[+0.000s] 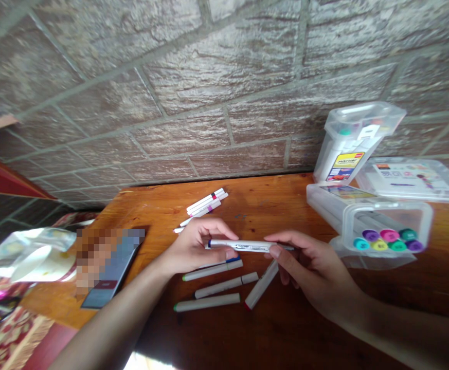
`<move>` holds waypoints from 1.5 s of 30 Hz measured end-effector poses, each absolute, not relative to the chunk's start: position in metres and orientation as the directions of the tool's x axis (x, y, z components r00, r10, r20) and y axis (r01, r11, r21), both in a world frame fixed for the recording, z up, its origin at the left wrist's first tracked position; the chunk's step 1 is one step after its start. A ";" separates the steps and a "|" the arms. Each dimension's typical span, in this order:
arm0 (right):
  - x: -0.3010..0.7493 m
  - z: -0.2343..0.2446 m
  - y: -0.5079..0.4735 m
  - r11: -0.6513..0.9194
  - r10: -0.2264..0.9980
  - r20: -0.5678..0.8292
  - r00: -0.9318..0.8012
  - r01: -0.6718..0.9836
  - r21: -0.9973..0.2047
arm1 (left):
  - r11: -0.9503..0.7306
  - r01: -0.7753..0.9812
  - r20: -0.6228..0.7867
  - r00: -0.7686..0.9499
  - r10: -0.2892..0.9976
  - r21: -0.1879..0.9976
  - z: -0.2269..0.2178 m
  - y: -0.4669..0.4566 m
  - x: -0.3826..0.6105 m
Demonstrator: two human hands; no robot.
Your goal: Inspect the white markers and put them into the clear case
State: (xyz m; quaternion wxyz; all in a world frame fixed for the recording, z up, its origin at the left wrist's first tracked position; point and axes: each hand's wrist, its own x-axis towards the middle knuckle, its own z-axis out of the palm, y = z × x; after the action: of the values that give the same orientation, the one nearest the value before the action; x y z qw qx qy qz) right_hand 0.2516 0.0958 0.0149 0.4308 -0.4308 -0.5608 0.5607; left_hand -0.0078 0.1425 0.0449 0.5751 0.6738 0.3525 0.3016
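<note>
Presently gripping a white marker (253,246) between left hand (201,246) and right hand (309,270), with thumb and fingers closed near either end, above the wooden table (270,205), in from its back edge. Just below, loose markers (226,286); toward the back edge, thinner white pens (205,205). By the left edge, a phone (118,264). Farther right, an upright clear box (330,144) behind a sideways box (326,207).

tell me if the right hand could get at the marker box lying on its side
Probably yes: the marker box lies near the right hand with no visible barrier between, though that hand holds a white marker and may need to let go first.
</note>
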 end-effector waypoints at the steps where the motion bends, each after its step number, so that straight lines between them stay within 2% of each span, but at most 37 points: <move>1: 0.252 0.015 0.096 -0.003 0.966 -0.003 -0.258 0.001 -1.000 | -0.090 0.132 0.000 0.568 0.823 0.987 0.045 0.143 -0.008; 11: 0.252 0.015 0.095 -0.002 0.966 -0.001 -0.260 -0.002 -1.000 | -0.103 0.137 0.007 0.568 0.823 0.985 0.049 0.144 -0.007; 20: 0.252 0.013 0.095 0.000 0.962 0.001 -0.273 -0.007 -1.000 | -0.033 0.127 -0.042 0.541 0.840 0.991 0.054 0.143 -0.005; 32: 0.252 0.015 0.095 -0.019 0.963 -0.020 -0.268 0.006 -1.000 | -0.063 0.148 -0.024 0.519 0.854 0.987 0.052 0.143 -0.002; 45: 0.253 0.016 0.094 -0.009 0.965 -0.009 -0.261 0.003 -1.000 | -0.078 0.168 -0.032 0.571 0.821 0.983 0.046 0.141 -0.007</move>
State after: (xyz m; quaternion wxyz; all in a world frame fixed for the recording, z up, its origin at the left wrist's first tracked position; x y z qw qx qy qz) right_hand 0.2530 0.0940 0.0157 0.4272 -0.4325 -0.5596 0.5633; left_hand -0.0074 0.1409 0.0459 0.5722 0.6767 0.3653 0.2849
